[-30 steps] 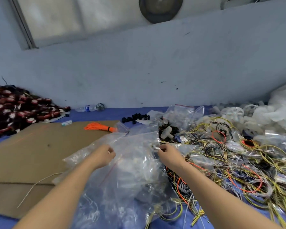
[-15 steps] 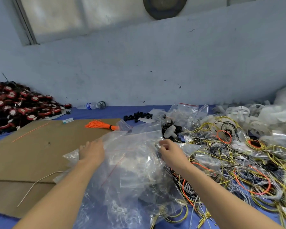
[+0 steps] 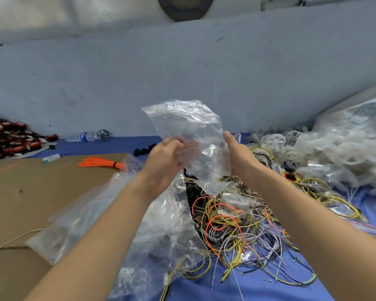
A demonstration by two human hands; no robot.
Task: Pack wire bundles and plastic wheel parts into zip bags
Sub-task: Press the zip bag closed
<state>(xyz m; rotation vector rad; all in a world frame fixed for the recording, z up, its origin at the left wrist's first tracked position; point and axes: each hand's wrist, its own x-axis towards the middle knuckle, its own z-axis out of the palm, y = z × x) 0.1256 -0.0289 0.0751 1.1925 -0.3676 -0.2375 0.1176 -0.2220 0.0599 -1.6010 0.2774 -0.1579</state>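
Head view. Single clear zip bag [image 3: 189,135] raised above the worktop [image 3: 258,285], centre of frame, lifted free of the heap, probably so that its mouth can be found and parted. Left hand [image 3: 163,161] gripping the bag's left edge, fingers curled into the film; right hand [image 3: 234,153] holding the right edge, fingers mostly hidden behind the plastic. Bag crumpled, transparent, apparently empty; closure strip not discernible. Below, near centre: loose pile of further zip bags [image 3: 139,231], within easy reach. Right of it, tangled wire bundles [image 3: 232,222], yellow, orange and grey, spread over blue cloth. Far right: heaped white plastic wheel parts [image 3: 326,148]. Left: cardboard sheet [image 3: 30,192] carrying an orange wire tassel [image 3: 98,162]. Nothing yet packed into the held bag.
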